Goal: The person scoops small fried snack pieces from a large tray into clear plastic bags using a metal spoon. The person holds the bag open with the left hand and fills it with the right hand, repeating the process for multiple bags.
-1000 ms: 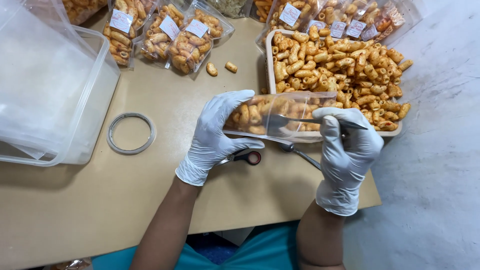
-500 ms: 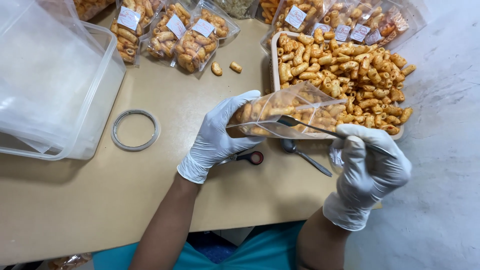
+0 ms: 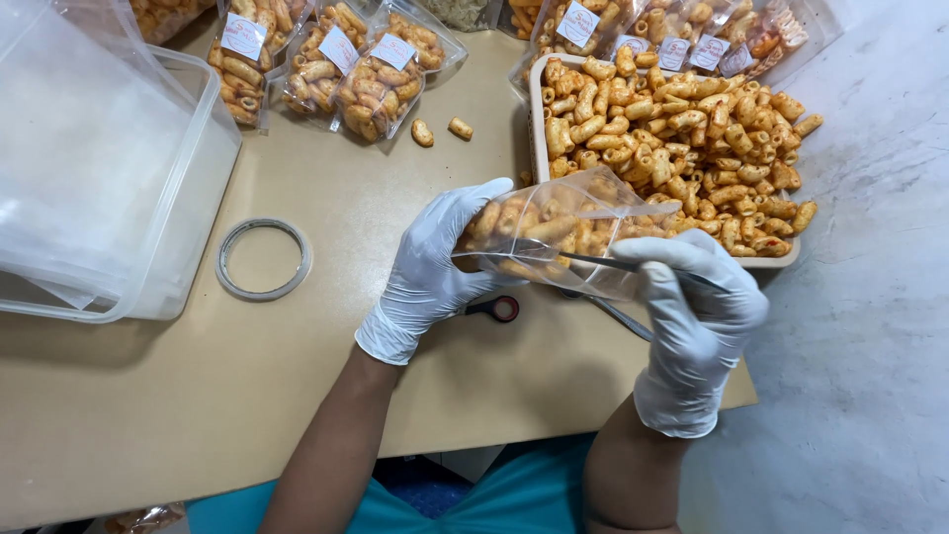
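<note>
— So, what's the left hand got?
— Fingers curled round a clear bag of snacks, held above the table beside the tray.
— And the right hand?
— Pinching the bag's open end.

Likely a small snack-packing workshop, tray heaped with fried snacks, labelled filled bags, gloved hands

Left hand: white-gloved, fingers curled, thumb uppermost, forearm bare. Right hand: white-gloved, fingers bent inward, thumb pinched against forefinger, wrist flexed, forearm bare.
</note>
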